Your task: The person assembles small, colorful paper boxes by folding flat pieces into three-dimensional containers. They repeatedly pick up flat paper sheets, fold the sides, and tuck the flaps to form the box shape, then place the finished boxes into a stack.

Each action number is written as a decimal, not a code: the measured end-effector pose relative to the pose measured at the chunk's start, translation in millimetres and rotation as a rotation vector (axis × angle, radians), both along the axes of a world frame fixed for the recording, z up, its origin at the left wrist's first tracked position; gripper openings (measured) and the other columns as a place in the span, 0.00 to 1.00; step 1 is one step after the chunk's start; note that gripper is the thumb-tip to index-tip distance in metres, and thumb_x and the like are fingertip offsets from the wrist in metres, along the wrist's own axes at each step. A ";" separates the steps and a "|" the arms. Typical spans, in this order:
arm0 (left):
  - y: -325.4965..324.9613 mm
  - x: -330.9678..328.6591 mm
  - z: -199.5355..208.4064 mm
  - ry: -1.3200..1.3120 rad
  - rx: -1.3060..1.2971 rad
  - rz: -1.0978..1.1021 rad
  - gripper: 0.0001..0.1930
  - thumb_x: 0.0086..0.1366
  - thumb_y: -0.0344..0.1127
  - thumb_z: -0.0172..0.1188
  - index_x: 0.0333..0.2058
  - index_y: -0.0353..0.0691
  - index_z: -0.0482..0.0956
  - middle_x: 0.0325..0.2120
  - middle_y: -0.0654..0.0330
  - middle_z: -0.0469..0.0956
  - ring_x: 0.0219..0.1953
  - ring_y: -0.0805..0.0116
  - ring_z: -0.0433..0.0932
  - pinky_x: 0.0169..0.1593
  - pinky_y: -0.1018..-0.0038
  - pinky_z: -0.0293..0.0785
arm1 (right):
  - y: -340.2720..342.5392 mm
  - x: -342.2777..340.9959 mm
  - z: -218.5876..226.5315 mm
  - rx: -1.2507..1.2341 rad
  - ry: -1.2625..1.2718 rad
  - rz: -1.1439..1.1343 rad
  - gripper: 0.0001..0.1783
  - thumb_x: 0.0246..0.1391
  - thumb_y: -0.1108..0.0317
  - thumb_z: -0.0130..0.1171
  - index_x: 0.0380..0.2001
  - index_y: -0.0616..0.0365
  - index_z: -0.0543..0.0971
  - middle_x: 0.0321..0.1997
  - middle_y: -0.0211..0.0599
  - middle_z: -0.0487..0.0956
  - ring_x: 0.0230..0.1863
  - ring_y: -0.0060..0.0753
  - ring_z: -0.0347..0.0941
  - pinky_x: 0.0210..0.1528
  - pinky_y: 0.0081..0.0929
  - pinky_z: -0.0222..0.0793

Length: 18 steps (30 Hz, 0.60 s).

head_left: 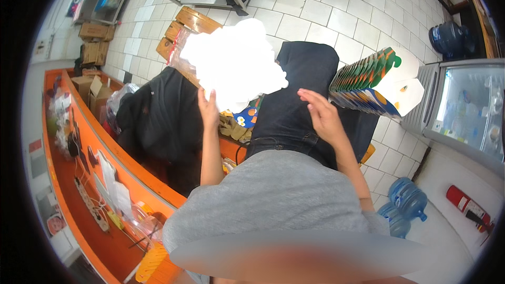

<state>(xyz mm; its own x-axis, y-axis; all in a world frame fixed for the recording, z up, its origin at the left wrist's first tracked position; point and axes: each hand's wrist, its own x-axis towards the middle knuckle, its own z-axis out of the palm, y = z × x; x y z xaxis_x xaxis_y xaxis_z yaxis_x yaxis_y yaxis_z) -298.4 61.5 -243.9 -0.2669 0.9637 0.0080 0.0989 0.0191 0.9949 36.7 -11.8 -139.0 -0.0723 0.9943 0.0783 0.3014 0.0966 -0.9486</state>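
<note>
Many cartons (368, 80) — between right grip (325, 117) and fridge (465, 108).

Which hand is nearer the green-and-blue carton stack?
Right: the right hand is just left of the carton stack; the left hand is farther left, against the white item.

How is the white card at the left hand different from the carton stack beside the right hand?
The white card looks plain under glare; the carton stack shows green, orange and blue print. The white card spreads out with a lobed outline; the carton stack forms a long, nested row. Both show white surfaces.
</note>
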 end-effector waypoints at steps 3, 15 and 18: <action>7.8 8.3 67.7 -0.344 -0.026 -0.176 0.20 0.64 0.24 0.49 0.55 0.34 0.60 0.49 0.56 0.69 0.50 0.69 0.70 0.54 0.73 0.66 | 4.4 9.6 16.9 0.119 0.026 -0.045 0.22 0.52 0.83 0.49 0.50 0.52 0.74 0.56 0.42 0.70 0.52 0.41 0.71 0.51 0.31 0.69; 1.3 91.9 166.3 -0.442 -0.344 -0.500 0.25 0.59 0.25 0.55 0.56 0.34 0.60 0.52 0.54 0.66 0.52 0.66 0.68 0.53 0.72 0.68 | -0.8 57.4 80.3 0.675 -0.258 -0.235 0.17 0.31 0.67 0.70 0.32 0.47 0.83 0.49 0.45 0.73 0.45 0.41 0.74 0.44 0.26 0.73; -5.8 106.2 168.8 0.059 0.002 -0.476 0.31 0.56 0.26 0.59 0.57 0.36 0.57 0.56 0.54 0.61 0.56 0.63 0.64 0.53 0.70 0.66 | -7.5 55.2 89.5 0.688 -0.200 -0.288 0.15 0.34 0.69 0.70 0.31 0.52 0.82 0.45 0.44 0.76 0.41 0.40 0.76 0.41 0.24 0.73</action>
